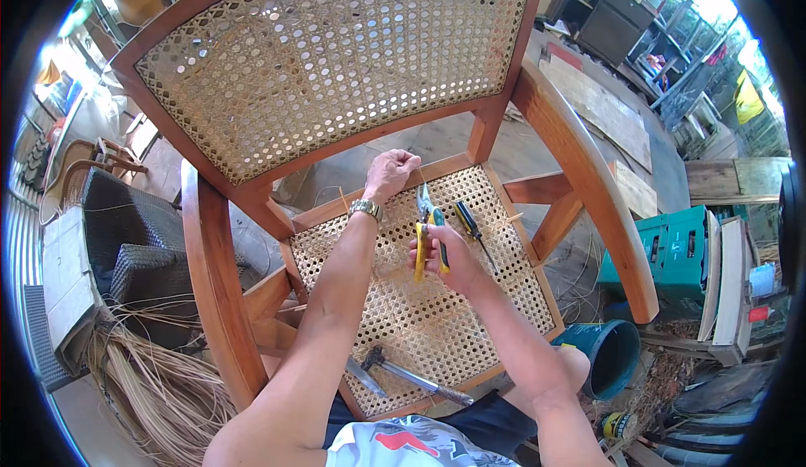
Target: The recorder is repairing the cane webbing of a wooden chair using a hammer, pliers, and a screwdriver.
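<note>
A wooden armchair with a woven cane seat (pixel 420 316) and cane back (pixel 336 55) stands in front of me. My right hand (pixel 449 259) grips pruning shears (pixel 423 198) with yellow and green handles, their blades pointing at the seat's back rail (pixel 445 167). Just left of the blades, my left hand (pixel 390 173) is closed at that rail; whatever its fingers pinch is too small to make out. A black-and-yellow screwdriver (pixel 471 225) lies on the cane to the right of the shears. Near the seat's front edge rest a hammer (pixel 411 375) and a flat metal blade (pixel 364 376).
Curved wooden armrests (pixel 588 190) flank the seat. Bundled cane strands (pixel 159 375) lie at the left beside dark wicker furniture (pixel 138 223). On the right stand a dark green bucket (pixel 611 358) and a green crate (pixel 672 249). Boards (pixel 600 110) lie on the floor behind.
</note>
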Motion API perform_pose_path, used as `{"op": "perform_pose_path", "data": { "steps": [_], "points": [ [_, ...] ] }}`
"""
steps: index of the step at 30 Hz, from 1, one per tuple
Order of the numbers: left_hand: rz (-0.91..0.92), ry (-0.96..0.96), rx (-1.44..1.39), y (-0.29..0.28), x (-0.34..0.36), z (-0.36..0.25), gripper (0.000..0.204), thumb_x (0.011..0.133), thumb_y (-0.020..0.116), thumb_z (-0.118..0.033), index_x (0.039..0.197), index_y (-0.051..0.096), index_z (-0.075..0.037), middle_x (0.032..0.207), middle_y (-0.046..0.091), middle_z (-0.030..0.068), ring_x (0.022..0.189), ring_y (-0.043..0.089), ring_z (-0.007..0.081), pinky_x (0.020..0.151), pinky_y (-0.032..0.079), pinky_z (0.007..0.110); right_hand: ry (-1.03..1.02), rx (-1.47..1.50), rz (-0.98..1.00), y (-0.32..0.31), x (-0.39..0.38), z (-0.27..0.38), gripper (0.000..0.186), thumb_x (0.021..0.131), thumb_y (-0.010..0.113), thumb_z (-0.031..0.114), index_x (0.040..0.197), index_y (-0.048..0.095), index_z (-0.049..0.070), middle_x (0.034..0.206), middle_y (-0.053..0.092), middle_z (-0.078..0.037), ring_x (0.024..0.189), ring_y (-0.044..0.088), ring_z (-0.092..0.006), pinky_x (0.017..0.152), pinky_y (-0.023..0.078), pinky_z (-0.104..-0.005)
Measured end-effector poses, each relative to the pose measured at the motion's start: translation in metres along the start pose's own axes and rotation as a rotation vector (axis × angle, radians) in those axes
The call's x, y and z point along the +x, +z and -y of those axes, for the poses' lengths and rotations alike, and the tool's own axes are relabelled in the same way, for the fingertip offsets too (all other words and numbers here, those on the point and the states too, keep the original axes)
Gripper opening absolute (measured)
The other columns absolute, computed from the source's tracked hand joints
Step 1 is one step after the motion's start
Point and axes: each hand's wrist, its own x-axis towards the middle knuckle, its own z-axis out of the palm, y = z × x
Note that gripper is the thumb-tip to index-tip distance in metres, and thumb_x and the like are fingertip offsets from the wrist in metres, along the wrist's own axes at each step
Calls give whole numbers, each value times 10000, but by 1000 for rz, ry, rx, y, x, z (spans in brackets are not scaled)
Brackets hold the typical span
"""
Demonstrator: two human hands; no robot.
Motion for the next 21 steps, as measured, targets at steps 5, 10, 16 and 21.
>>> {"op": "perform_pose_path", "data": {
  "steps": [5, 10, 16, 21],
  "points": [
    [15, -42, 56, -3, 1, -4, 328, 925, 730, -421, 1030, 793, -117, 914, 777, 81, 838, 720, 203, 773, 543, 351, 82, -117, -74, -3, 28, 11, 379, 990, 534, 356, 1201, 512, 42, 998, 652, -156, 850, 675, -234, 797, 593, -404],
    [10, 2, 29, -2, 1, -4, 326, 935, 727, -392, 1022, 791, -85, 875, 769, 78, 788, 688, 175, 749, 530, 338, 2, -172, -119, 3, 42, 14, 303, 995, 518, 301, 1202, 457, 89, 944, 600, -135, 731, 626, -198, 657, 571, -387],
    [11, -7, 43, 0, -1, -7, 319, 931, 717, -410, 1014, 787, -111, 885, 765, 90, 818, 709, 214, 766, 534, 366, -76, -284, -169, 0, 47, 10, 369, 991, 533, 291, 1279, 445, 78, 927, 586, -119, 715, 610, -183, 627, 556, -377],
    [8, -16, 63, -3, 1, -3, 308, 931, 717, -407, 1011, 788, -118, 881, 763, 91, 818, 709, 215, 765, 533, 367, -135, -403, -198, 4, 48, 5, 403, 982, 551, 297, 1287, 469, 47, 903, 593, -96, 708, 605, -152, 620, 542, -339]
  ]
}}
